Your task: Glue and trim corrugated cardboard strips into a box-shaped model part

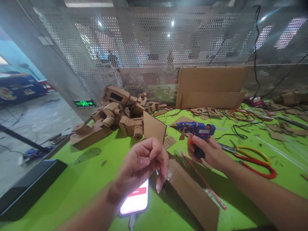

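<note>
Grip, right: my right hand (209,150) was closed round the handle of the blue glue gun (196,130), forefinger near the orange trigger, nozzle pointing to my left.
Grip, left: my left hand (144,163) was pinched shut, fingertips pressed together over the near end of the folded cardboard strip (192,192); whether anything small sat between them, I could not tell.
Green table (72,179): bore everything listed below.
Cardboard sheets (211,86): stood against the perforated screen at the far edge.
Cardboard models (113,115): heaped far left, well apart from both hands.
Folded cardboard strip: lay just under my left hand, long axis running from there toward the near right.
Upright cardboard piece (154,128): stood just beyond my left hand, to the left of the gun's nozzle.
Red scissors (252,158): lay beside my right wrist, on its right.
Phone (136,200): screen lit, below my left hand.
Relation: nozzle was level with and to the right of the upright piece; left hand was nearer the strip.
</note>
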`<action>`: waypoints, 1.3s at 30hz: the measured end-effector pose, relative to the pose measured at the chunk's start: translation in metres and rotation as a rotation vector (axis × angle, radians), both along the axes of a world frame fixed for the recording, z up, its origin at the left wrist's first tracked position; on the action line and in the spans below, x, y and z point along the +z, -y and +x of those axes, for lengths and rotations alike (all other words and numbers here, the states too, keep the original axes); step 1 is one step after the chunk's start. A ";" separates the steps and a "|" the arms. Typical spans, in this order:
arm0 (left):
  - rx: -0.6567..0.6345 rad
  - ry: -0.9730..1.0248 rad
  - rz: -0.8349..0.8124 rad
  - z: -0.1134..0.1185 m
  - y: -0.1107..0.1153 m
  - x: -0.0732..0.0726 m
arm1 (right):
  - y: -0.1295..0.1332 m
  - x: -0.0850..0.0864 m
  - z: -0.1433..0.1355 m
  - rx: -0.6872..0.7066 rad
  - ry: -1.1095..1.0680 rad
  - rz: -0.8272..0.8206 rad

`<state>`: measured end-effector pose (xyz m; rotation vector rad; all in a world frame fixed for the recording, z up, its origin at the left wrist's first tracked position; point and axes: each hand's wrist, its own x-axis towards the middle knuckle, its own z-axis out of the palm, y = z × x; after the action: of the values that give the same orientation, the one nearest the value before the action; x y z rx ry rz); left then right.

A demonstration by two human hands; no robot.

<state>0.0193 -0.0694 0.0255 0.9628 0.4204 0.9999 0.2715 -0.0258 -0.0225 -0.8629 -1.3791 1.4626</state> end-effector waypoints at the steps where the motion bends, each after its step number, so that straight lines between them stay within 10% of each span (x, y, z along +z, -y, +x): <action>1: -0.004 0.000 -0.006 0.000 0.000 0.000 | 0.000 0.000 0.000 -0.003 -0.002 -0.003; 21: -0.104 0.070 0.187 0.006 -0.011 -0.016 | 0.003 0.003 -0.001 -0.013 0.033 0.013; 28: 0.309 -0.552 0.141 0.014 -0.007 -0.019 | 0.010 0.006 -0.003 -0.147 0.178 0.000; 34: 0.188 -0.884 0.223 0.034 -0.004 -0.017 | 0.022 0.018 -0.020 -0.293 0.285 0.020; 39: 0.237 -0.747 0.297 0.060 -0.013 -0.012 | 0.022 0.029 -0.028 -0.303 0.256 0.062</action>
<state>0.0796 -0.0565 0.0138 1.5829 1.0453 0.9004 0.2437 -0.0475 0.0068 -1.1936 -1.3978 1.1006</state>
